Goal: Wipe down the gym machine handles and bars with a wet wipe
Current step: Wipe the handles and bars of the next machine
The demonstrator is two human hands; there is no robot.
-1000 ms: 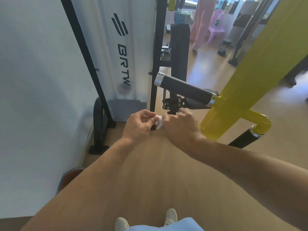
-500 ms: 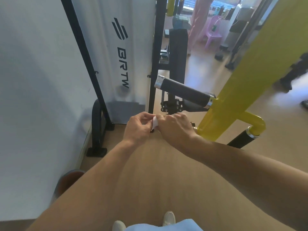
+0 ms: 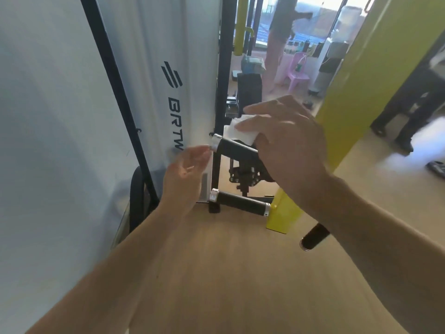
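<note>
**Q:** Head view, centre of the frame: what's going on at the machine?

**R:** The right hand holds a folded white wet wipe with fingers and thumb curled round it, pressing it onto the upper handle, a black grip with a silver end cap that juts left from the yellow frame. The left hand sits just left of that end cap, fingers loose and spread, holding nothing. It is blurred, so I can't tell whether a fingertip touches the cap.

**Q:** Which step would you say is in hand?

**R:** I'd judge it the start of wiping that upper handle. The wipe sits near the capped end, with most of the grip's length toward the yellow frame hidden under the hand.

**Q:** And what does the next move call for?

**R:** Probably wrapping the wipe round the grip and drawing it along, turning the wrist to reach the underside. A lower handle below centre and another black grip at lower right look untouched, so they likely remain.
</note>
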